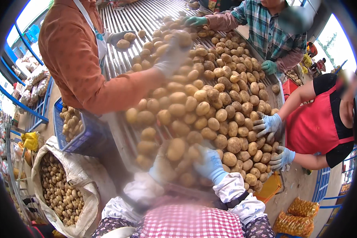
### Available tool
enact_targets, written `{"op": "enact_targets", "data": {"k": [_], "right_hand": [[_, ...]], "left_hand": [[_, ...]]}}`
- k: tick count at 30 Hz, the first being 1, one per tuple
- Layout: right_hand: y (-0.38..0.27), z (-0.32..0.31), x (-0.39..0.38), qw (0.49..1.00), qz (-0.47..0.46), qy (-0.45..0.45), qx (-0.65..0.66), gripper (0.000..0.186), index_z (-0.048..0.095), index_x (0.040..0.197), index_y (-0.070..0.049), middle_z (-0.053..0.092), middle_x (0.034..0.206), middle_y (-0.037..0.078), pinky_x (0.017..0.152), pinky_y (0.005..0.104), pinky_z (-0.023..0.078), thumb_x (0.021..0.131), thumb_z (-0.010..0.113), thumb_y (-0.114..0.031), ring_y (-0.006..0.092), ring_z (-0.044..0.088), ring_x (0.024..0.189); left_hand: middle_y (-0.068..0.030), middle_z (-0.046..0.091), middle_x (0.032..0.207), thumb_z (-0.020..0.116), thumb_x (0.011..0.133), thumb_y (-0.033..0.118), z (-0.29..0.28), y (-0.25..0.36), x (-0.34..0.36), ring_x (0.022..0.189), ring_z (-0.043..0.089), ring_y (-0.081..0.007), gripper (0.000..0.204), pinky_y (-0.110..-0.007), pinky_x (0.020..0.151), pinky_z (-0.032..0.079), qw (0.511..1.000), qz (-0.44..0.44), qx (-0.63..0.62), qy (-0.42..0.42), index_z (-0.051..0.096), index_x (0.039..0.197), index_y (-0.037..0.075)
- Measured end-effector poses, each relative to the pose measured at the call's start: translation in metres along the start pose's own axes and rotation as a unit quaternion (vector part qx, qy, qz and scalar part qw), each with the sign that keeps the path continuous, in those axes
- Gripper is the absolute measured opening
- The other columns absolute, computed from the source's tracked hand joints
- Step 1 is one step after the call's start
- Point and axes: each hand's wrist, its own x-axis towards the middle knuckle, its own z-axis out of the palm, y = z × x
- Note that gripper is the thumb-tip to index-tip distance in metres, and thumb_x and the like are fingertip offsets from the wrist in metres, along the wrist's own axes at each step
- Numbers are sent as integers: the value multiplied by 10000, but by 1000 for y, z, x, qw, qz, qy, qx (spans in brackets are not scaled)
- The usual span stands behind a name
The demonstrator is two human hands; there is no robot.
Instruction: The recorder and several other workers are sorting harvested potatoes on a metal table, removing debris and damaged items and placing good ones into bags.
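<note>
Potatoes [210,107] are heaped over a metal roller sorting table [129,18]. At its near end, my left hand [162,166], in a pale glove, lies against the potatoes' left side. My right hand [209,163], in a light blue glove, is among the potatoes just to the right. Several potatoes [176,150] lie between my two hands, some raised a little above the others. Motion smears both hands, so their fingers and grip do not show clearly. Patterned white sleeves and a pink checked apron [190,222] are at the lower edge.
At left stand a blue crate [77,146] of potatoes and a white sack [71,166] of small ones. A co-worker in an orange jacket [73,51] reaches across; others in plaid [261,27] and a red apron [305,119] work opposite. Netted sacks [299,218] lie lower right.
</note>
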Motion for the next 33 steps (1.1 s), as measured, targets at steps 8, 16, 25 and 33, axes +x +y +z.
{"op": "enact_targets", "data": {"k": [8, 16, 25, 33], "right_hand": [[38, 6, -40, 444, 135, 15, 886, 438, 579, 1207, -41, 629, 1178, 133, 954, 440, 469, 884, 481, -319, 292, 585, 1097], [7, -34, -52, 543, 28, 37, 839, 519, 485, 1305, -80, 577, 1164, 103, 904, 388, 489, 868, 642, -312, 239, 574, 1031], [-25, -30, -44, 880, 150, -73, 445, 411, 599, 1158, -3, 632, 1084, 140, 882, 325, 467, 907, 604, -328, 209, 586, 1025], [-10, -17, -44, 927, 125, -64, 349, 246, 657, 1109, -10, 686, 969, 85, 747, 272, 499, 905, 574, -119, 124, 607, 862]], "left_hand": [[-101, 607, 1112, 473, 942, 438, -39, -6, 18, 998, 571, -236, 470, -381, 844, 475, 984, -31, 60, -167, 495, 1277, 109], [-29, 598, 1213, 618, 904, 323, -18, -16, 17, 1086, 568, -228, 405, -435, 893, 468, 986, 18, 67, -152, 532, 1255, 138], [-47, 540, 1028, 655, 913, 322, -4, -33, 19, 893, 540, -140, 478, -323, 775, 499, 964, 169, 206, 23, 437, 1256, 70], [-102, 520, 1155, 616, 869, 118, -4, -34, 4, 1046, 556, -183, 473, -323, 886, 508, 936, 177, 303, 41, 406, 1288, 55]]}}
